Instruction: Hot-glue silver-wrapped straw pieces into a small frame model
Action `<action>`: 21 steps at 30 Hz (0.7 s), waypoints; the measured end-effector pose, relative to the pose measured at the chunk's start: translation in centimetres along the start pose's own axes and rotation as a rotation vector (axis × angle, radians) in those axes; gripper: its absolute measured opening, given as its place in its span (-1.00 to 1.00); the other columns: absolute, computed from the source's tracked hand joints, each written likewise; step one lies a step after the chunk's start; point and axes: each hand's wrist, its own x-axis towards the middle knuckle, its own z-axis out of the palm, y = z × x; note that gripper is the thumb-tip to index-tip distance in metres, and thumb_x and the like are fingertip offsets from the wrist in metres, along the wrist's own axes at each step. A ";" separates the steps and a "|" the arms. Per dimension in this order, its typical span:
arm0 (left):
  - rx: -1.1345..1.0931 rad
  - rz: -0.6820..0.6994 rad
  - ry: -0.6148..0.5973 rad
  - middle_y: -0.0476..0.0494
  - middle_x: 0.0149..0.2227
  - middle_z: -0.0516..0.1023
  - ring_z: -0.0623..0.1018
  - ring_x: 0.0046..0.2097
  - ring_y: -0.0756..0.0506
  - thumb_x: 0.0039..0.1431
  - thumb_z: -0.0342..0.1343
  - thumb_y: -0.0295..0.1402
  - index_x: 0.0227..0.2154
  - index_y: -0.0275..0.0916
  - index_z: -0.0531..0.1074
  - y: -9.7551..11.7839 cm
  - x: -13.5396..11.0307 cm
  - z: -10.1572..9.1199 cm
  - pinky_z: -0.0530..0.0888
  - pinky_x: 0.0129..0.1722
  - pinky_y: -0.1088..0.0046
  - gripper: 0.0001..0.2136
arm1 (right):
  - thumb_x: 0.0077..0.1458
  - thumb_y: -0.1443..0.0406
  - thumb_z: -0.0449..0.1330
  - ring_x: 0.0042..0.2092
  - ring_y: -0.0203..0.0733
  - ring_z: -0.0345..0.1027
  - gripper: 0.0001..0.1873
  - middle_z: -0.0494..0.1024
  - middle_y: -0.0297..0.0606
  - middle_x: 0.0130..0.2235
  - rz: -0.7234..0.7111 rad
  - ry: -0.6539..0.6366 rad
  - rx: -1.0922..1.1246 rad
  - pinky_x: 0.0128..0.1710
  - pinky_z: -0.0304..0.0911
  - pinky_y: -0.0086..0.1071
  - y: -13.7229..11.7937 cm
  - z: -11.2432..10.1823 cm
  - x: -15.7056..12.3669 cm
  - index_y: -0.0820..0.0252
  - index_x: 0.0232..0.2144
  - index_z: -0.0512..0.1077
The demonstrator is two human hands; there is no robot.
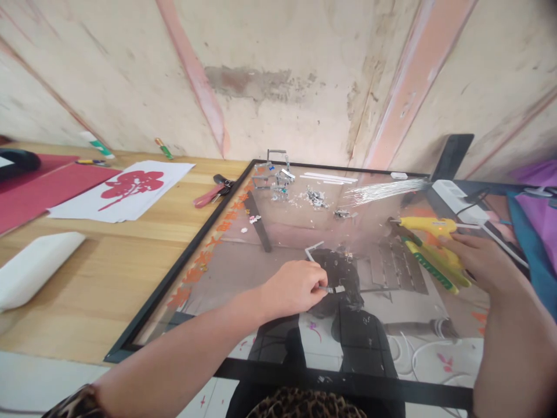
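We see the left hand (pixel 296 287) with its grip pinched shut on a small metal strip (pixel 336 288) over the black-framed glass panel (pixel 243 261) on the wooden counter (pixel 108 273), while the right hand (pixel 483 261) has its grip closed round the yellow glue gun (pixel 429 224) at the panel's right side.

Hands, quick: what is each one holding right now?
Left hand: closed, pinching the small metal strip.
Right hand: closed around the yellow glue gun.
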 end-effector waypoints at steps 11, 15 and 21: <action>0.001 -0.001 -0.004 -0.03 -0.39 0.52 0.45 -0.33 -0.03 0.09 0.05 -0.37 -0.43 -0.23 0.45 -0.2 0.0 0.1 0.30 -0.36 0.49 -0.90 | -0.04 -0.05 0.09 -0.17 0.13 0.33 -0.47 0.49 0.02 -0.19 -0.225 0.156 -0.553 -0.22 0.15 -0.14 -2.0 1.6 -0.6 0.20 -0.19 0.50; 0.015 -0.005 -0.017 -0.05 -0.38 0.52 0.46 -0.33 -0.04 0.09 0.06 -0.38 -0.42 -0.24 0.46 -0.1 0.0 -0.1 0.32 -0.34 0.49 -0.90 | 0.09 0.08 0.07 -0.08 -0.08 0.30 -0.68 0.48 -0.17 -0.15 -0.745 -0.207 -0.187 -0.04 0.15 -0.26 -8.3 3.8 -6.0 0.11 -0.23 0.47; 0.037 -0.011 -0.023 -0.04 -0.38 0.52 0.47 -0.31 -0.04 0.09 0.07 -0.37 -0.38 -0.22 0.47 -0.1 0.1 -0.4 0.34 -0.34 0.49 -0.90 | 0.09 0.30 0.13 -0.14 -0.12 0.25 -0.81 0.42 -0.24 -0.23 -1.016 -0.503 -0.246 -0.10 0.13 -0.22 -13.0 7.2 -11.6 0.06 -0.22 0.46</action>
